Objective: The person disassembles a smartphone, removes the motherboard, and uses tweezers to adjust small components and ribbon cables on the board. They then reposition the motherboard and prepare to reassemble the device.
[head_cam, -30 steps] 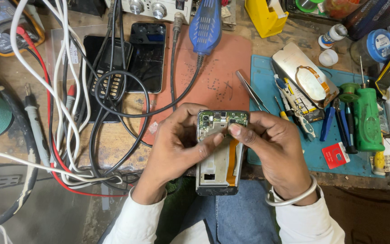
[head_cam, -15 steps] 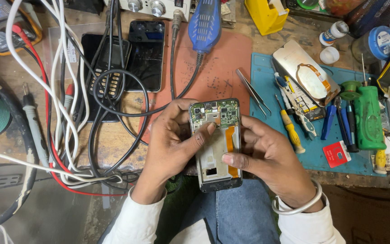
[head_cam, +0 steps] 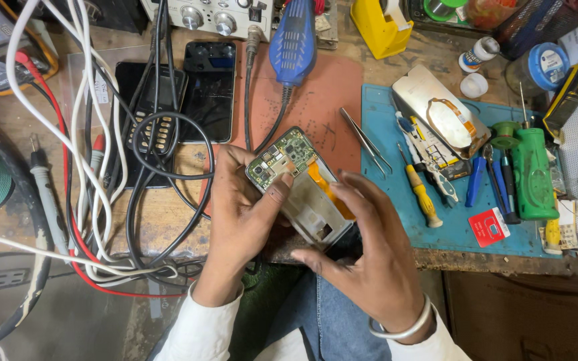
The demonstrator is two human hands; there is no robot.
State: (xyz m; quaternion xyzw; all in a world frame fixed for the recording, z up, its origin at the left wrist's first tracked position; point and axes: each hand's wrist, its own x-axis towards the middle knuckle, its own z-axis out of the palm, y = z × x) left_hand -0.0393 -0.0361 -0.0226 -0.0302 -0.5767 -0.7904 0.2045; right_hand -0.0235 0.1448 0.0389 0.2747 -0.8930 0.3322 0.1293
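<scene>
Right now the opened smartphone (head_cam: 300,187), its back cover off and the green circuit board and an orange flex cable showing, sits tilted above the near edge of the workbench (head_cam: 162,217), with its board end pointing up and away toward the brown work mat (head_cam: 316,93). The left hand (head_cam: 242,214) grips it from the left side, fingers curled behind the upper edge and the thumb pressed onto the circuit board. The right hand (head_cam: 362,247) cups the lower right part of the phone with its fingers spread, the thumb reaching under the bottom end; a silver bangle (head_cam: 403,326) circles that wrist. Just right of the phone, tweezers (head_cam: 366,142) lie on the mat's edge, and a yellow-handled screwdriver (head_cam: 421,194) rests on the blue mat (head_cam: 382,113) beside a detached phone back panel (head_cam: 439,113) and a green tool (head_cam: 533,174). Farther up the brown mat, a blue soldering handpiece (head_cam: 294,40) lies with its cord trailing down. To the left, two dark phones (head_cam: 209,90) lie face up under a tangle of white, black and red cables (head_cam: 95,174).
</scene>
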